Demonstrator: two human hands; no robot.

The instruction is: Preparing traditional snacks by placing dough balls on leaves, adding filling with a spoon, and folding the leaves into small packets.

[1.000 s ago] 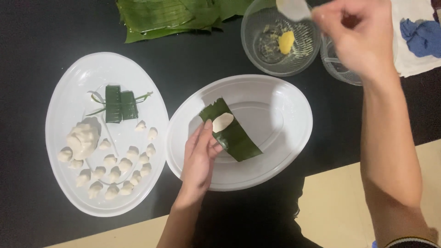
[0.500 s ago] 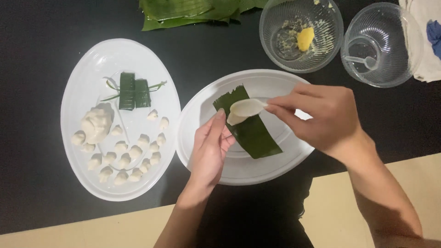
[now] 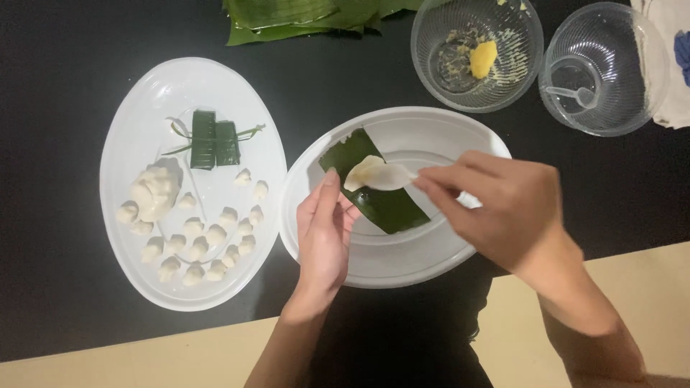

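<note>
One leaf strip, two plates, two bowls

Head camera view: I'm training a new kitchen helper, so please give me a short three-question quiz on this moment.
1. True or false: the left hand rests on the strip of banana leaf in the white oval plate.
2. What does the right hand hold over that leaf? A) clear plastic spoon B) knife C) tongs
3. Fill in: the two folded leaf parcels lie on the left plate above the small ____ lumps.

Key: 1 true. 2 A, a clear plastic spoon over the pale dough piece. 3 dough.
</note>
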